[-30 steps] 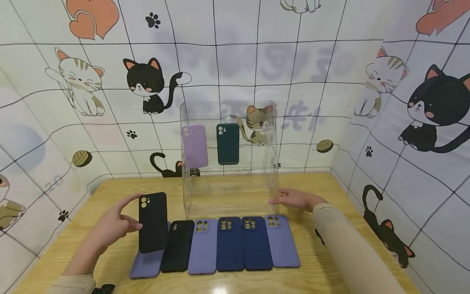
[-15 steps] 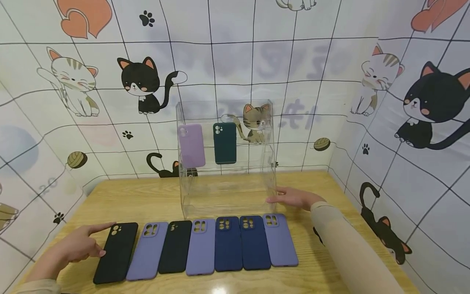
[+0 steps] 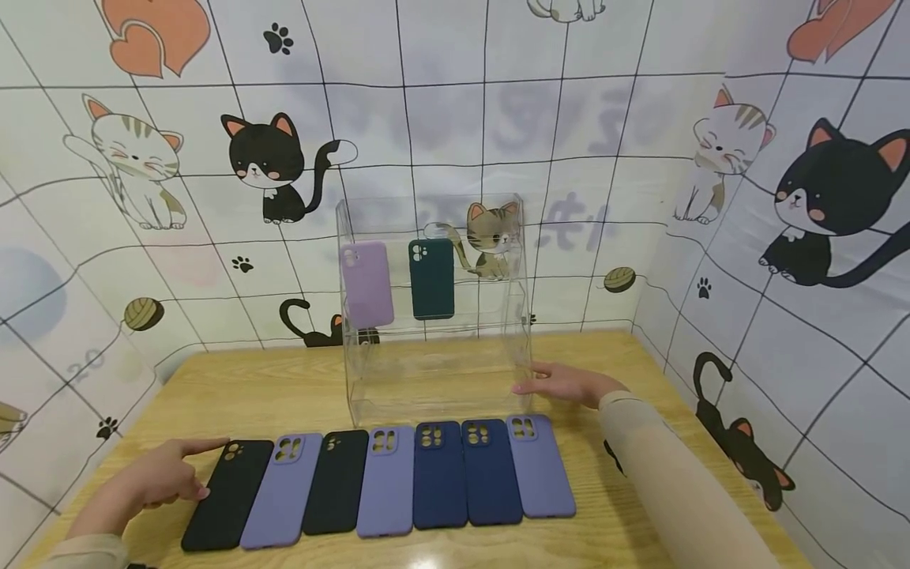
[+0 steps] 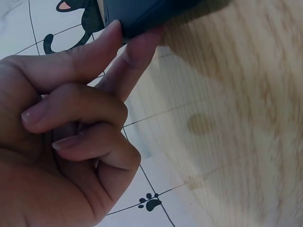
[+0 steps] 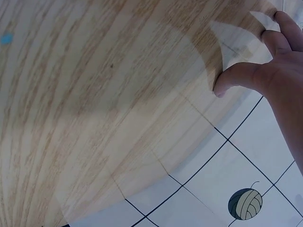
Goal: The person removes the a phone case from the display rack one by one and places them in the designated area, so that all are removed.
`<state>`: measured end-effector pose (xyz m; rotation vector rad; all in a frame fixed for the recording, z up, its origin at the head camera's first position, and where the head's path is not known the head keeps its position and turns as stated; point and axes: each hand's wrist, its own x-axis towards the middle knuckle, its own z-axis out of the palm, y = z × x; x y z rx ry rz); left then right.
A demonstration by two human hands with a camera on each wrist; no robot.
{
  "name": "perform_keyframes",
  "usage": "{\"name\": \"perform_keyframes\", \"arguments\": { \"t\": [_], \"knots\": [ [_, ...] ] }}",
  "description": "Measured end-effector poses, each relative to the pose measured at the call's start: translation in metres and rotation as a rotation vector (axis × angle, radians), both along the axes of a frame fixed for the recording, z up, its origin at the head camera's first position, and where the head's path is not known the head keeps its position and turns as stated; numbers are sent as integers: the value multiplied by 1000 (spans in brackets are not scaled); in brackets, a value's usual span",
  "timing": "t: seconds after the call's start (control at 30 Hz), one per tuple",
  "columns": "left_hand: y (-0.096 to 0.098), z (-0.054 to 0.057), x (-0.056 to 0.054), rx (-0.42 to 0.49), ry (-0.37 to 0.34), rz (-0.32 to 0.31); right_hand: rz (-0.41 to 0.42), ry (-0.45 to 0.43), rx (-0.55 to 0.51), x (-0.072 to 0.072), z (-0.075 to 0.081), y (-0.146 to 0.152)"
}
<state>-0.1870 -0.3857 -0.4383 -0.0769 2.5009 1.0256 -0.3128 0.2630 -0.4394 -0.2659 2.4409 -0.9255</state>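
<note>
At the left end of a row on the table lies a black phone case (image 3: pixel 229 496). My left hand (image 3: pixel 158 476) holds it by its edge, index finger at the top corner and thumb at the left side. In the left wrist view, thumb and index finger pinch the dark case (image 4: pixel 147 16) while other fingers curl inward. A clear acrylic display stand (image 3: pixel 437 407) stands behind the row. My right hand (image 3: pixel 569 385) grips its lower right side; in the right wrist view the thumb (image 5: pixel 239 75) bends against the clear panel. The stand bears a lilac case (image 3: pixel 367 286) and a dark green case (image 3: pixel 431 280).
Beside the black case lie a purple case (image 3: pixel 281 494), another black case (image 3: pixel 336 484), another purple case (image 3: pixel 386 484), two navy cases (image 3: pixel 440 478) and a purple case (image 3: pixel 542 470) at the right end. A cat-printed sheet (image 3: pixel 455 118) backs the wooden table (image 3: pixel 270 387).
My left hand has lowered the black case from above the leftmost purple case to the table at its left. The right hand stays at the stand.
</note>
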Motion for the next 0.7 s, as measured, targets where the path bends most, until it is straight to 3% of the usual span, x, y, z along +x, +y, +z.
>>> {"name": "perform_keyframes", "arguments": {
  "t": [0.2,0.47,0.7],
  "knots": [
    [8,1,-1,-54,39,11,2,1,13,-1,2,1],
    [12,-1,-1,-303,118,-30,4,-11,19,-5,3,-1],
    [17,-1,3,-379,89,-42,7,-18,32,-4,3,1]
  ]
}}
